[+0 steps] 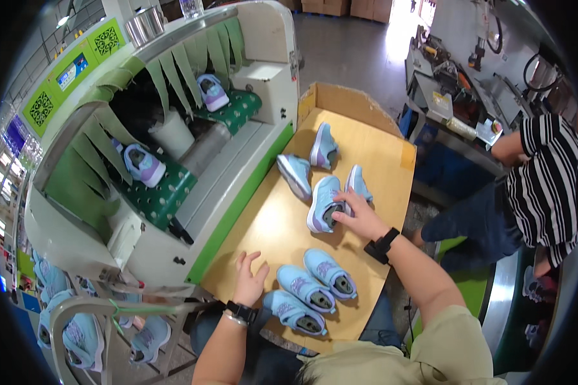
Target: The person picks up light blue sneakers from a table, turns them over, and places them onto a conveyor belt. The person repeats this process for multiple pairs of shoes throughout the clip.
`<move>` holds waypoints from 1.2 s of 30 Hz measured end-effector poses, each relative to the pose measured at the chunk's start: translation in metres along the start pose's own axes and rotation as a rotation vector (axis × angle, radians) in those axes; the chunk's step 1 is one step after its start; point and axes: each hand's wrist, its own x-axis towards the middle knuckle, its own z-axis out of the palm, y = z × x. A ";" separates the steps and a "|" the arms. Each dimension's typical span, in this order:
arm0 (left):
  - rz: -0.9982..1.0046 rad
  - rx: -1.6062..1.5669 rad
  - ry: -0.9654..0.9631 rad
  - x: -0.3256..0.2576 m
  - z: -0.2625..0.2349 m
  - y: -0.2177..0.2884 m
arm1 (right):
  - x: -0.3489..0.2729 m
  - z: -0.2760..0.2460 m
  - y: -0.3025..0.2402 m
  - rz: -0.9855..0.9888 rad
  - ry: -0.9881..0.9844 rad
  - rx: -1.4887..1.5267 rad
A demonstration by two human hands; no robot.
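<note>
Nearest the person, three light-blue shoes (313, 292) lie side by side on the cardboard sheet (270, 224), long axes slanting from upper left to lower right. The left hand (249, 280) rests flat just beside them, fingers spread, gripping nothing. Farther on, the right hand (359, 215) lies with loosely open fingers on a blue shoe (323, 203); its long axis runs nearly straight away from the person, heel opening nearer, toe farther. Beyond lie three more shoes (321, 160). Far left, a green conveyor machine (173, 147) carries similar shoes.
</note>
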 end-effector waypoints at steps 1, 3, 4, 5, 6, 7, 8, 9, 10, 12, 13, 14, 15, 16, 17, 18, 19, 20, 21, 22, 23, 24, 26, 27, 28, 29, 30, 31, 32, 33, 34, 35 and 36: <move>0.020 -0.003 -0.008 -0.001 0.003 -0.005 | -0.005 -0.003 -0.005 0.012 -0.037 0.020; -0.014 -0.040 -0.040 -0.003 0.008 -0.004 | -0.005 0.006 -0.016 0.052 -0.014 0.004; -0.025 -0.054 -0.037 -0.003 0.012 -0.010 | -0.007 0.018 -0.021 0.057 0.024 -0.002; -0.028 -0.065 -0.025 -0.001 0.013 -0.012 | -0.006 0.030 -0.025 0.050 0.066 -0.004; -0.029 -0.001 -0.048 -0.001 0.010 -0.011 | -0.007 0.044 -0.029 0.048 0.111 -0.109; -0.019 -0.012 -0.042 -0.001 0.009 -0.016 | -0.009 0.054 -0.035 0.039 0.121 -0.128; -0.013 -0.025 -0.051 -0.002 0.011 -0.023 | -0.011 0.060 -0.035 0.035 0.140 -0.182; -0.007 -0.037 -0.060 0.000 0.010 -0.031 | -0.007 0.064 -0.034 0.031 0.160 -0.234; 0.020 -0.032 -0.074 -0.001 0.008 -0.030 | -0.007 0.059 -0.037 0.107 0.147 -0.174; 0.015 -0.047 -0.067 -0.001 0.000 -0.030 | -0.007 0.054 -0.047 0.083 0.178 -0.177; 0.014 -0.059 -0.071 -0.001 0.000 -0.028 | -0.010 0.052 -0.049 0.076 0.197 -0.185; 0.013 -0.059 -0.049 -0.002 -0.001 -0.027 | -0.012 0.054 -0.048 -0.009 0.187 -0.188; 0.011 -0.060 -0.024 -0.004 -0.002 -0.025 | -0.014 0.055 -0.050 -0.062 0.118 -0.228; 0.009 -0.059 -0.001 -0.006 -0.002 -0.023 | -0.017 0.054 -0.055 -0.114 0.051 -0.269; 0.006 -0.081 -0.002 -0.012 -0.006 -0.012 | -0.019 0.054 -0.062 -0.170 -0.026 -0.305; 0.003 -0.103 -0.001 -0.016 -0.009 0.000 | -0.017 0.052 -0.069 -0.112 -0.022 -0.227; 0.010 -0.120 -0.008 -0.016 -0.010 0.014 | -0.012 0.053 -0.051 -0.012 0.025 -0.071; 0.062 -0.128 -0.012 -0.013 -0.006 0.020 | -0.005 0.056 -0.016 0.091 0.072 0.088; -0.018 -0.230 -0.084 -0.013 -0.004 0.030 | -0.001 0.060 0.003 0.200 0.113 0.246; -0.106 -0.336 -0.141 -0.017 -0.006 0.042 | 0.001 0.060 -0.003 0.290 0.046 0.298; -0.184 -0.449 -0.195 -0.022 -0.009 0.053 | 0.005 0.048 -0.018 0.373 -0.020 0.342; -0.158 -0.493 -0.212 -0.027 -0.012 0.062 | 0.005 0.034 -0.034 0.461 -0.080 0.384; -0.063 -0.557 -0.189 -0.026 -0.011 0.066 | 0.000 0.022 -0.061 0.412 -0.033 0.545; -0.018 -0.588 -0.186 -0.024 -0.008 0.068 | -0.005 0.017 -0.077 0.392 -0.004 0.626; -0.032 -0.610 -0.187 -0.024 -0.005 0.070 | -0.013 0.011 -0.099 0.161 0.000 0.504; -0.099 -0.782 -0.206 -0.025 -0.007 0.081 | -0.022 0.006 -0.124 -0.060 0.009 0.379; -0.168 -0.961 -0.234 -0.024 -0.009 0.097 | -0.032 0.001 -0.155 -0.050 -0.146 0.562; -0.246 -1.140 -0.278 -0.023 -0.007 0.109 | -0.038 -0.005 -0.177 -0.031 -0.283 0.742; -0.169 -1.164 -0.301 -0.022 -0.007 0.111 | -0.035 -0.006 -0.174 -0.133 -0.214 0.551; -0.099 -1.187 -0.335 -0.020 -0.010 0.107 | -0.030 -0.008 -0.158 -0.217 -0.144 0.353; -0.066 -1.249 -0.375 -0.014 -0.018 0.098 | -0.025 -0.004 -0.131 -0.221 0.057 0.044; -0.002 -1.268 -0.375 -0.015 -0.026 0.091 | -0.018 0.000 -0.100 -0.114 0.270 -0.181; -0.035 -1.367 -0.338 -0.018 -0.036 0.092 | -0.010 0.002 -0.077 0.058 0.390 -0.345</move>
